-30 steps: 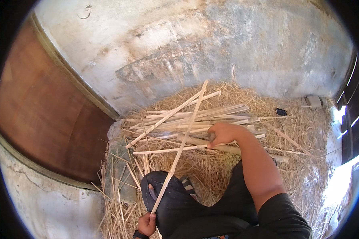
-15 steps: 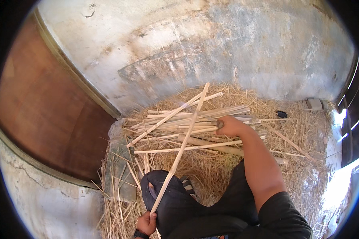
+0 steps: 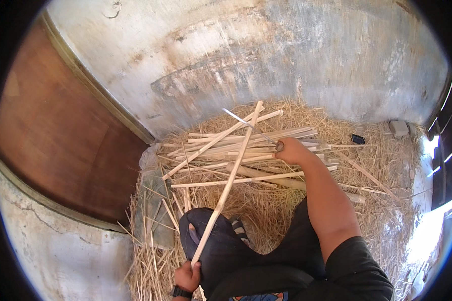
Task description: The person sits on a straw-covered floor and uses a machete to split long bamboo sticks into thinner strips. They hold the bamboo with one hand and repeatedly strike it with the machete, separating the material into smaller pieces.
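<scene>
My left hand is closed round the lower end of a long pale bamboo strip. The strip slants across my left thigh, its far end reaching over the pile toward the wall. My right hand grips the handle of a knife, whose thin blade points away to the far left and passes close to the held strip; whether they touch I cannot tell. Under both lies a heap of split bamboo strips, mostly running left to right, with a thicker bamboo piece among them.
Straw and thin shavings cover the floor. A stained wall rises ahead, and a brown door panel stands at the left. A small black object and a grey block lie at the far right. A grey slab lies left of my knee.
My right hand has turned and lifted slightly, and the knife blade now shows clearly, pointing far left. My left hand still holds the strip in nearly the same place.
</scene>
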